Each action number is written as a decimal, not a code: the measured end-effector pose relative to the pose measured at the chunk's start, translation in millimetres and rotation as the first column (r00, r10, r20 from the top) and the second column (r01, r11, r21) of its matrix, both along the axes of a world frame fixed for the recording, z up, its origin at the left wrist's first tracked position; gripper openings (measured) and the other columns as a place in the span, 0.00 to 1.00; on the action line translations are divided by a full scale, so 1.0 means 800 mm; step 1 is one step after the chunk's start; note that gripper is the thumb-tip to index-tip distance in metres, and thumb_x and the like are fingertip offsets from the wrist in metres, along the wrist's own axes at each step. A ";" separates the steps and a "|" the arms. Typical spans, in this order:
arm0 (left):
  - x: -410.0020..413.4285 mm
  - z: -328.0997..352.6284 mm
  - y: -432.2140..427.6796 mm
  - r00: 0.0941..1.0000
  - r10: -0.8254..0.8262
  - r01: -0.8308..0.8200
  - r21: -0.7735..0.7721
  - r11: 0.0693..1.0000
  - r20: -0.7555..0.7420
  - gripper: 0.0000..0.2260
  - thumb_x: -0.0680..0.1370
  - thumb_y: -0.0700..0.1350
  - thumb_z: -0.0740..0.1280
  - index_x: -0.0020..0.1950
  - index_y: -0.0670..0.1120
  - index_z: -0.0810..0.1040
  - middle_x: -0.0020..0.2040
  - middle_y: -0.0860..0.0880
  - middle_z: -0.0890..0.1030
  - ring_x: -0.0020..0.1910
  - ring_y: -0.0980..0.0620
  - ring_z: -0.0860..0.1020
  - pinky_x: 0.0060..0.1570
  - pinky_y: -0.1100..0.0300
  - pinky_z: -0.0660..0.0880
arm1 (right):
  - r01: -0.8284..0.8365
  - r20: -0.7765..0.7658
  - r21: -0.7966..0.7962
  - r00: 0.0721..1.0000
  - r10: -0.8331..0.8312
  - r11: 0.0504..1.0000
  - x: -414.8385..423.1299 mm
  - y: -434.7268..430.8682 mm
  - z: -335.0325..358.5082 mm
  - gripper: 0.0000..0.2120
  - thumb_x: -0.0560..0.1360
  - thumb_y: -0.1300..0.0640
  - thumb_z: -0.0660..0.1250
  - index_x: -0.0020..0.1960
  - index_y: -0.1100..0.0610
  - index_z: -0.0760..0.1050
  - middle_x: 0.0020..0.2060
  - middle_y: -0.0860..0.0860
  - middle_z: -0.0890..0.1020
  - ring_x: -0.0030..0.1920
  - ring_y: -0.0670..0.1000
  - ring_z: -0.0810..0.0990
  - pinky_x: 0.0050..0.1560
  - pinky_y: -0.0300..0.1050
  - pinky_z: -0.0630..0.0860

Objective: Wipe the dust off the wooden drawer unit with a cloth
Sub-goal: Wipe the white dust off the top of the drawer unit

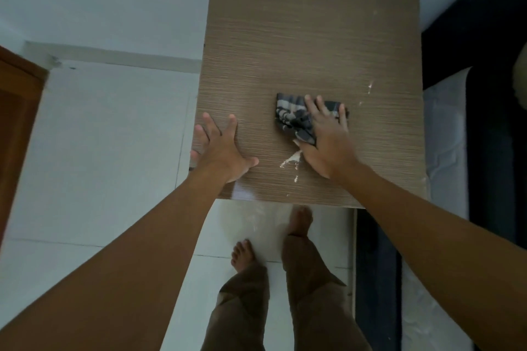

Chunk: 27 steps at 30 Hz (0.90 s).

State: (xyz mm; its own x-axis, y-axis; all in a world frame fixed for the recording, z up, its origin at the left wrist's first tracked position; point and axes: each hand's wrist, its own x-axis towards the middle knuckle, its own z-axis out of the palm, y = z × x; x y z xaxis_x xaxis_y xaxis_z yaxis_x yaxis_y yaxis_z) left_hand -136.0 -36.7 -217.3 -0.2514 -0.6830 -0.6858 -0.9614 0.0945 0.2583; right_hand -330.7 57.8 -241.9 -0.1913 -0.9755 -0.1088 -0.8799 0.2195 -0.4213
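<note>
The wooden drawer unit fills the upper middle of the view, seen from above; only its brown grained top shows. A crumpled dark grey and white patterned cloth lies on the top's right half. My right hand presses flat on the cloth, fingers spread over it. My left hand rests flat near the top's left edge, fingers apart, holding nothing. White smears mark the wood just below the cloth, and smaller white specks sit near the right edge.
A white wall stands behind the unit. To the right is a dark bed frame with a white mattress. A brown wooden door is at far left. My bare feet stand on white floor tiles in front of the unit.
</note>
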 end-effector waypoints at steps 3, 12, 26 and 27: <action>0.002 -0.001 -0.004 1.000 -0.026 0.026 0.007 1.000 0.010 0.47 0.73 0.57 0.72 0.79 0.58 0.40 0.77 0.46 0.28 0.77 0.42 0.33 0.72 0.36 0.49 | -0.098 -0.003 0.010 0.995 0.098 0.995 0.032 0.035 -0.008 0.32 0.74 0.47 0.60 0.76 0.53 0.59 0.76 0.54 0.63 0.76 0.57 0.58 0.74 0.65 0.45; 0.004 0.002 -0.008 0.996 -0.083 0.084 -0.026 0.996 0.021 0.45 0.75 0.56 0.71 0.79 0.57 0.42 0.78 0.44 0.31 0.77 0.40 0.35 0.74 0.37 0.50 | -0.210 0.164 0.120 0.968 0.189 0.970 0.117 0.147 0.011 0.30 0.73 0.48 0.60 0.75 0.52 0.64 0.75 0.51 0.65 0.76 0.52 0.57 0.76 0.56 0.43; -0.011 0.003 0.040 0.991 -0.136 0.137 -0.015 0.991 0.017 0.48 0.72 0.59 0.72 0.79 0.56 0.41 0.77 0.44 0.29 0.77 0.39 0.34 0.70 0.31 0.51 | 0.726 0.510 0.119 0.541 -0.668 0.678 0.011 0.205 0.140 0.09 0.77 0.54 0.64 0.40 0.55 0.75 0.27 0.50 0.79 0.25 0.46 0.76 0.24 0.39 0.71; -0.011 0.003 0.043 0.991 -0.135 0.135 -0.004 0.991 0.016 0.48 0.72 0.59 0.72 0.79 0.56 0.41 0.77 0.44 0.29 0.77 0.38 0.34 0.70 0.31 0.51 | 0.750 0.448 0.097 0.554 -0.701 0.655 -0.005 0.200 0.138 0.08 0.78 0.53 0.63 0.42 0.55 0.75 0.28 0.50 0.79 0.25 0.46 0.77 0.24 0.40 0.72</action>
State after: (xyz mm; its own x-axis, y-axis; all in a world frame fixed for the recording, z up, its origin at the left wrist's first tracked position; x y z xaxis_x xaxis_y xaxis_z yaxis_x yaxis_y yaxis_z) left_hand -145.0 -2.3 -214.5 -0.3308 -0.6471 -0.6869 -0.9437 0.2251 0.2423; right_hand -334.8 217.9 -131.7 -0.7980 -0.5353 -0.2770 -0.1710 0.6418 -0.7476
